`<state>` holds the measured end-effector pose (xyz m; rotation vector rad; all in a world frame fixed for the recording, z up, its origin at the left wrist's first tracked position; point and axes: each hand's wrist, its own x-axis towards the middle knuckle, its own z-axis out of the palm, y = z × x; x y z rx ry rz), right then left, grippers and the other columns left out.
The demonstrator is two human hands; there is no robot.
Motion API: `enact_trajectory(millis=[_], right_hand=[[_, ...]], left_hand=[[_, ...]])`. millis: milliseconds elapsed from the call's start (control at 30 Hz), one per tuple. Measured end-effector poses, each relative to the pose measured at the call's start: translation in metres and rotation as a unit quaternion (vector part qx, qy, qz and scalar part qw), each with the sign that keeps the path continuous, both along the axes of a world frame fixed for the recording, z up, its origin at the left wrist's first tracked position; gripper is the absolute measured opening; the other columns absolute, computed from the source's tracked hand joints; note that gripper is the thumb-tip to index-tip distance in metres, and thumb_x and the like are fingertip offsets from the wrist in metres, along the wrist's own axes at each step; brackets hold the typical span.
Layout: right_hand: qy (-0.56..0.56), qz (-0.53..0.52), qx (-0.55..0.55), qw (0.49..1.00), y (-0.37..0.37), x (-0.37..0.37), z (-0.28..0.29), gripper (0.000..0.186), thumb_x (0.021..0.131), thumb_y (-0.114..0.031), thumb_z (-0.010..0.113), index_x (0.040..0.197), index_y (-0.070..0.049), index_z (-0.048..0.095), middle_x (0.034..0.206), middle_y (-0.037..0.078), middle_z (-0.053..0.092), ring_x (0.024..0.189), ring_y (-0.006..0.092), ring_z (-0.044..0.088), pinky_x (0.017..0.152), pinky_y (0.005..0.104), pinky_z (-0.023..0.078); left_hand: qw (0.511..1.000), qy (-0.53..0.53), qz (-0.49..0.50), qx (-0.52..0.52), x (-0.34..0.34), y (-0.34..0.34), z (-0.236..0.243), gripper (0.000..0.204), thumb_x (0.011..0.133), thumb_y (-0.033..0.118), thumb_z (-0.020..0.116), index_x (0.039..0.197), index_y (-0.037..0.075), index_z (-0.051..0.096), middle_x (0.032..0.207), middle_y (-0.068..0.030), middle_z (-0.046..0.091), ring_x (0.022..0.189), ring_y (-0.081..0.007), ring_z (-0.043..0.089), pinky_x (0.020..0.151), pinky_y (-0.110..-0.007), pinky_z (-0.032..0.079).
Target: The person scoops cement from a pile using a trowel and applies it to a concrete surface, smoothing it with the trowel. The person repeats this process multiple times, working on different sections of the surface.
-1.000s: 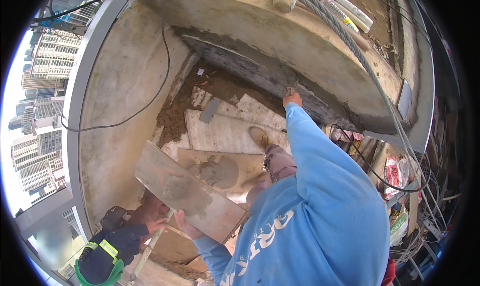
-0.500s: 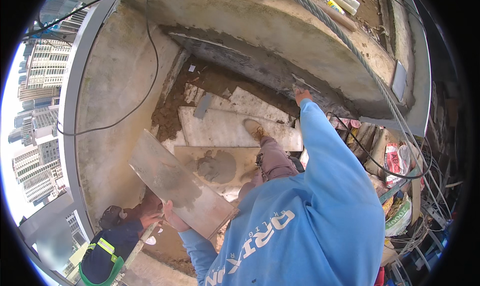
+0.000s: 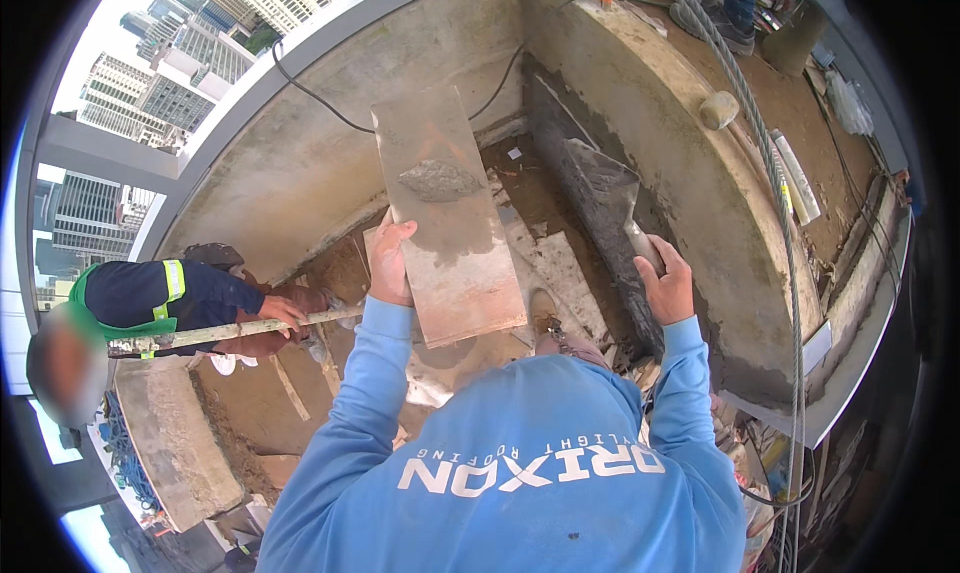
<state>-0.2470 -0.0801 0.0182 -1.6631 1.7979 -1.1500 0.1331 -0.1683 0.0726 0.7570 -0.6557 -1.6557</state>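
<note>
A long, flat board [image 3: 465,283] is held up in front of me by its left edge. My left hand [image 3: 391,263] grips it with the thumb on the top face. A heap of wet grey mortar [image 3: 438,180] sits on the board's upper half, with a damp smear below it. To the right, my right hand [image 3: 667,281] is wrapped round the handle of a trowel [image 3: 618,185]. The trowel's mortar-coated blade is beside the low curved wall [image 3: 690,198], whose inner face carries a dark band of fresh mortar.
At left, a co-worker in a dark sleeve [image 3: 215,291] with a reflective band bends by a long pole [image 3: 235,331]. Boards [image 3: 560,273] lie on the dirt floor near my shoe [image 3: 545,311]. A steel cable [image 3: 765,153] runs along the right wall. Another person's shoe [image 3: 725,35] stands beyond it.
My view has turned. The board has come from the lower left to the front, now with a mortar heap showing. My right hand has drawn back from the wall, bringing the trowel nearer.
</note>
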Motion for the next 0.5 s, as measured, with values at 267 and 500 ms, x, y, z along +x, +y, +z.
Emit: enact_trajectory(millis=[267,500], right_hand=[[0.213,0.237,-0.164,0.934,-0.055,0.039,0.109,0.047,0.081,-0.015,0.073,0.126,-0.009,0.059,0.1,0.012,0.063,0.078,0.0311,0.063,0.064,0.0409,0.052],[0.207,0.176,-0.248,0.93,-0.106,0.076,0.058,0.053,0.081,-0.019,0.075,0.132,-0.016,0.061,0.094,0.007,0.064,0.076,0.0271,0.063,0.064,0.0373,0.052]], left_hand=[[0.999,0.002,0.002,-0.033,0.011,-0.021,0.027,0.048,0.082,0.005,0.052,0.129,-0.004,0.051,0.114,-0.0134,0.064,0.099,-0.0237,0.065,0.084,-0.037,0.055],[0.992,-0.096,-0.017,-0.081,-0.013,-0.008,0.044,0.051,0.082,0.005,0.056,0.131,-0.004,0.051,0.118,-0.0104,0.063,0.103,-0.0203,0.063,0.091,-0.034,0.051]])
